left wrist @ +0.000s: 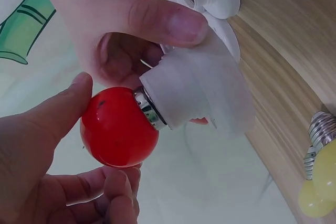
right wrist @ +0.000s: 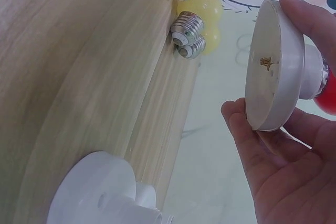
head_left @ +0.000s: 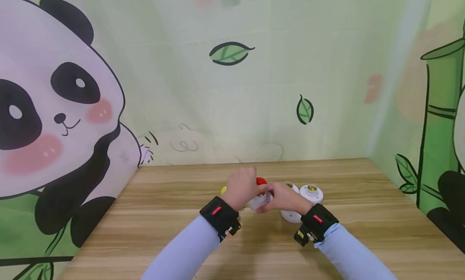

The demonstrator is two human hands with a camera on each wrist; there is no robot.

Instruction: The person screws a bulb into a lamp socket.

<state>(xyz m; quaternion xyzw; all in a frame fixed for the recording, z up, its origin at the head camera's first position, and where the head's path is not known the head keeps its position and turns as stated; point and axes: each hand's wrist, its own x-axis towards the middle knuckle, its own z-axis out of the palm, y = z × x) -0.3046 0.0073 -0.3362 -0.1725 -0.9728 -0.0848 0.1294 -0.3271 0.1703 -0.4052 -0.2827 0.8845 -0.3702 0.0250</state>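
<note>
Above the wooden table, my left hand [head_left: 242, 187] pinches a round red light bulb [left wrist: 119, 129] between thumb and fingers. The bulb's metal cap sits partly inside the mouth of a white lamp socket [left wrist: 210, 87], with a band of metal showing. My right hand [head_left: 288, 197] grips this socket by its round base, thumb on one side and fingers on the other. In the right wrist view, the hollow underside of the socket base [right wrist: 275, 66] faces the camera, with a small brass-coloured part inside. How deep the cap goes is hidden.
Several white lamp sockets [head_left: 311, 193] stand on the table [head_left: 174, 223] to the right, beside and behind my right hand. Yellow bulbs [right wrist: 199, 9] with silver screw caps lie to the left, mostly hidden by my left hand in the head view. A printed cloth [head_left: 174, 90] hangs behind the table.
</note>
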